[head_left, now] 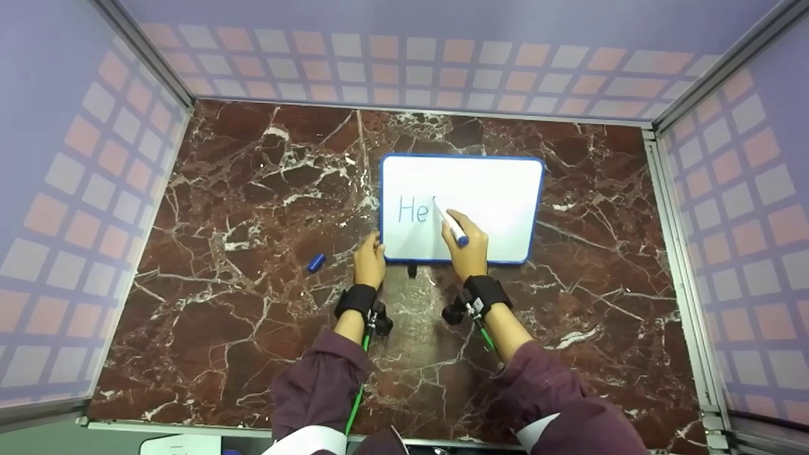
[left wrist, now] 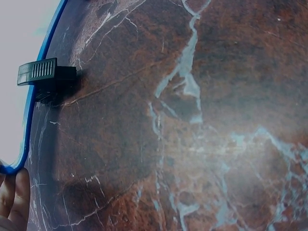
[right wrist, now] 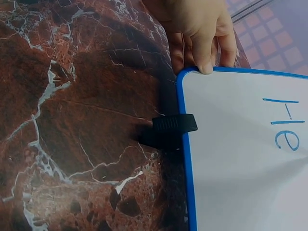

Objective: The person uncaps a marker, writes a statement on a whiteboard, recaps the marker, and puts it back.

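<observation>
A blue-rimmed whiteboard point(head_left: 499, 189) lies on the table, with "He" written in blue on its left part. My left hand point(head_left: 370, 262) grips the board's near left corner. In the right wrist view that left hand point(right wrist: 199, 33) has its thumb on top of the rim, the other fingers at the edge. My right hand point(head_left: 470, 249) holds a white marker point(head_left: 454, 228) with a blue end, its tip at the board just right of the "e". The blue marker cap point(head_left: 316, 263) lies on the table left of my left hand.
A black clip point(right wrist: 174, 123) sits on the board's near edge between my hands. Dark red marbled tabletop point(head_left: 240, 354) surrounds the board. Tiled-pattern panels point(head_left: 404, 69) in metal frames close off the back and both sides. Green cables point(head_left: 357, 404) run from the wrist cameras.
</observation>
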The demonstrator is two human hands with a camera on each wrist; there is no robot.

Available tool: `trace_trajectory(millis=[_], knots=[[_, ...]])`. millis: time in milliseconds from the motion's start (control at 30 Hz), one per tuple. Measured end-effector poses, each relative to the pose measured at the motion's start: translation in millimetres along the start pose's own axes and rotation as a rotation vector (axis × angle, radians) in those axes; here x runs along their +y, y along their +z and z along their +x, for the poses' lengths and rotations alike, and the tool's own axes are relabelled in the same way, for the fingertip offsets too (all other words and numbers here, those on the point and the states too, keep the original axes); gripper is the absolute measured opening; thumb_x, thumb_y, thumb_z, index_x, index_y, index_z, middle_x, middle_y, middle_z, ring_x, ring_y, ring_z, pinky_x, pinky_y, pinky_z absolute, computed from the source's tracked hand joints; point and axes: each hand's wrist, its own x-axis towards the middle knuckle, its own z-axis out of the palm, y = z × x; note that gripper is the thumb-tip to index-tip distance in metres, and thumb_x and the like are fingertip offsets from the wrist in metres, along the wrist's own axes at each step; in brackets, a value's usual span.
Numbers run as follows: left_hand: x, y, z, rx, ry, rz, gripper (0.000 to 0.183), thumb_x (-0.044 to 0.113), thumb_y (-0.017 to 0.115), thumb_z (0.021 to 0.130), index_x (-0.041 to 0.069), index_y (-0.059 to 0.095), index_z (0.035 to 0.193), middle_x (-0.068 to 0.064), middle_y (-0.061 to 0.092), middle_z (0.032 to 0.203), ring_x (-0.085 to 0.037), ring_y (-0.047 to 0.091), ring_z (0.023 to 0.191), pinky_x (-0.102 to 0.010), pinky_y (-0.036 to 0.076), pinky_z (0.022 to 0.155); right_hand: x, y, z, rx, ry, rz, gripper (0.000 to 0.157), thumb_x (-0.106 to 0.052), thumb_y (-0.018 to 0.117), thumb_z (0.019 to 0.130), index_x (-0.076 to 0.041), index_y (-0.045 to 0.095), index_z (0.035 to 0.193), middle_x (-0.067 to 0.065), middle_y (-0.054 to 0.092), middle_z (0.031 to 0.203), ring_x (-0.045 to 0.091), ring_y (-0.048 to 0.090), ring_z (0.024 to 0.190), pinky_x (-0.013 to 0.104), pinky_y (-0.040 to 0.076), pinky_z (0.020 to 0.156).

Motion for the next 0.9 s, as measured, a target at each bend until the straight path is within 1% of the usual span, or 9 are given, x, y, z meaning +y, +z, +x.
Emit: trace_trajectory(millis=[67,200,300,467,667,800,900], knots=[[8.4,-4.9,-1.5,-0.005,-0.016,0.033,0.031,0.004,0.056,0.088,-0.005,0.058,0.117,-0.025,0.067,0.099,-0.037,0.064,0.094,-0.045,0.051,0.082,0,0.7,-2,0.000,-0.002,0.004,0.024,-0.012,0.061,0.086,0.001,0.066,0.106,0.019,0.069,0.102,0.031,0.067,0.095,0.040,0.055,0.079],[12.0,-6.5,-2.9,-0.001,-0.026,0.083,0.031,0.003,0.056,0.087,-0.006,0.057,0.116,-0.025,0.067,0.100,-0.036,0.064,0.095,-0.043,0.051,0.084,0,1.6,-5,-0.003,-0.006,0.005,0.024,-0.012,0.061,0.086,0.001,0.067,0.105,0.019,0.070,0.101,0.030,0.068,0.093,0.039,0.056,0.077],[12.0,-6.7,-3.1,0.004,-0.029,0.073,0.030,0.001,0.056,0.087,-0.006,0.058,0.116,-0.025,0.067,0.101,-0.036,0.064,0.096,-0.043,0.051,0.085,1,2.0,-8,-0.010,-0.001,0.007,0.024,-0.013,0.061,0.086,0.000,0.067,0.105,0.019,0.070,0.100,0.030,0.068,0.091,0.039,0.056,0.075],[11.1,-6.5,-2.8,-0.008,-0.030,0.044,0.029,0.001,0.054,0.088,-0.006,0.058,0.116,-0.025,0.067,0.100,-0.037,0.064,0.096,-0.044,0.051,0.085,1,1.8,-12,-0.020,0.007,0.007,0.023,-0.014,0.060,0.086,-0.001,0.067,0.104,0.019,0.070,0.098,0.029,0.069,0.087,0.039,0.056,0.072],[11.2,-5.0,-2.2,0.002,-0.025,0.054,0.028,0.001,0.055,0.087,-0.005,0.058,0.115,-0.025,0.067,0.099,-0.036,0.064,0.095,-0.043,0.052,0.085,2,1.2,-16,-0.019,-0.007,0.000,0.022,-0.013,0.060,0.086,-0.001,0.067,0.103,0.019,0.070,0.096,0.029,0.069,0.083,0.038,0.056,0.070],[11.6,-5.1,-2.1,-0.013,-0.045,0.055,0.030,0.001,0.054,0.088,-0.004,0.058,0.117,-0.024,0.067,0.101,-0.035,0.064,0.097,-0.043,0.052,0.086,4,0.8,-18,-0.018,-0.014,0.000,0.021,-0.012,0.061,0.085,-0.001,0.067,0.102,0.019,0.071,0.094,0.029,0.069,0.080,0.039,0.056,0.067],[12.0,-5.6,-2.1,-0.016,-0.047,0.056,0.030,0.001,0.054,0.088,-0.004,0.058,0.117,-0.023,0.067,0.101,-0.035,0.064,0.097,-0.043,0.051,0.086,4,0.6,-20,-0.022,-0.016,0.001,0.022,-0.012,0.061,0.085,0.000,0.067,0.101,0.019,0.071,0.092,0.029,0.068,0.077,0.039,0.055,0.065]])
